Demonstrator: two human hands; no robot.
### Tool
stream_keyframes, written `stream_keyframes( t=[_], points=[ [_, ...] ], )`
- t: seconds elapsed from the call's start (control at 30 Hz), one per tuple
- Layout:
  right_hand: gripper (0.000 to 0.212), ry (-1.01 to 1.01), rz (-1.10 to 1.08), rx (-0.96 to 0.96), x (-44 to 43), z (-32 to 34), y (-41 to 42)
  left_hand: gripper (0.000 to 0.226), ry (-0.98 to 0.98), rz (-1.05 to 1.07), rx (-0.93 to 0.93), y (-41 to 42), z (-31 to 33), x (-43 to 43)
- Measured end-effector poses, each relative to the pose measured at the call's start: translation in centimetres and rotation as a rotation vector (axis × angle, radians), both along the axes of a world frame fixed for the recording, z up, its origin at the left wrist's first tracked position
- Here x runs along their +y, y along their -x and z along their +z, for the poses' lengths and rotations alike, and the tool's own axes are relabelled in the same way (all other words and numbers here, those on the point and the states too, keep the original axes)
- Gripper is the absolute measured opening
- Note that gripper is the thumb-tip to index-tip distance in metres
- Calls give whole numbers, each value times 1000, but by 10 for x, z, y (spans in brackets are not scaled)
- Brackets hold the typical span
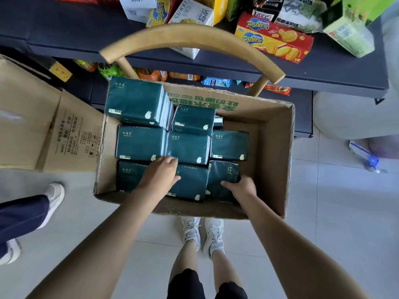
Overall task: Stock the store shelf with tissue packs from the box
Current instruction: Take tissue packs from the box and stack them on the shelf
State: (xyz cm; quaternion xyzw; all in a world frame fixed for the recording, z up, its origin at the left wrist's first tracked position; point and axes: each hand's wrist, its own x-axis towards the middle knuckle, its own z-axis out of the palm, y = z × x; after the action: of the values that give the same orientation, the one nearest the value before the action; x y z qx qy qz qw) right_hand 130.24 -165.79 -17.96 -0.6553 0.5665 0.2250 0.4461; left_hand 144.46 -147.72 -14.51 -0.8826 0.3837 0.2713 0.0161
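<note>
A big brown box point(272, 147) sits in the middle of the frame on a wooden chair point(187, 37) with a round back. It is full of dark green tissue packs point(140, 143). They lie flat in rows, and one more stack point(135, 102) pokes up higher at the upper left of the box.

Both bare hands are down in the front row. The left hand point(160, 173) lies where two packs meet. Its fingers bend down over the far edge of the front middle pack point(190, 184), and the tips hide in the gap behind it. Its thumb sticks out to the right and lies on top of that pack.

The right hand point(241, 188) holds the tilted pack point(224, 173) at the front right. That pack leans up, not flat like the others. The thumb presses on its top face. The other fingers go round its right side, where I cannot see them.

A dark blue shelf point(323, 72) runs along the top of the frame. Cookie boxes point(192, 14) and a red and yellow box point(274, 37) lie on it. More snack bags point(216, 82) sit on the lower shelf behind the chair.

Another open brown box point(32, 117) stands at the left. Below it, at the lower left, is another person's leg point(21, 212) in dark trousers with a white shoe. At the bottom middle are white shoes point(203, 234) on a pale tiled floor point(334, 212)
</note>
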Motion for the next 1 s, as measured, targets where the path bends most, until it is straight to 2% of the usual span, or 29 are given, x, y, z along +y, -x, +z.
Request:
stream_keyframes(
  t=[0.2, 0.33, 0.5, 0.6, 0.67, 0.8, 0.9, 1.0],
  points=[
    [43, -115, -240, -170, -16, 24, 12, 54, -106, -72, -20, 1, 8, -4],
    [47, -104, -244, -230, -29, 45, 17, 52, -181, -97, -18, 0, 13, -9],
    [47, -69, -234, -254, -34, 56, 21, 47, -128, -43, 23, 0, 18, -11],
    [42, -107, -265, -269, -32, 63, 24, 42, -32, -19, 76, 3, 27, -11],
    [34, -82, -214, -291, -33, 72, 24, 38, 71, 107, 153, 5, 37, -11],
    [48, -50, -131, -348, -44, 98, 14, 35, 275, 461, 346, -1, 70, -11],
    [49, -31, -85, -424, -55, 134, -1, 41, 389, 635, 376, -9, 112, -14],
    [40, 11, -61, -546, -66, 185, -19, 50, 517, 764, 351, -22, 159, -15]
  ],
)
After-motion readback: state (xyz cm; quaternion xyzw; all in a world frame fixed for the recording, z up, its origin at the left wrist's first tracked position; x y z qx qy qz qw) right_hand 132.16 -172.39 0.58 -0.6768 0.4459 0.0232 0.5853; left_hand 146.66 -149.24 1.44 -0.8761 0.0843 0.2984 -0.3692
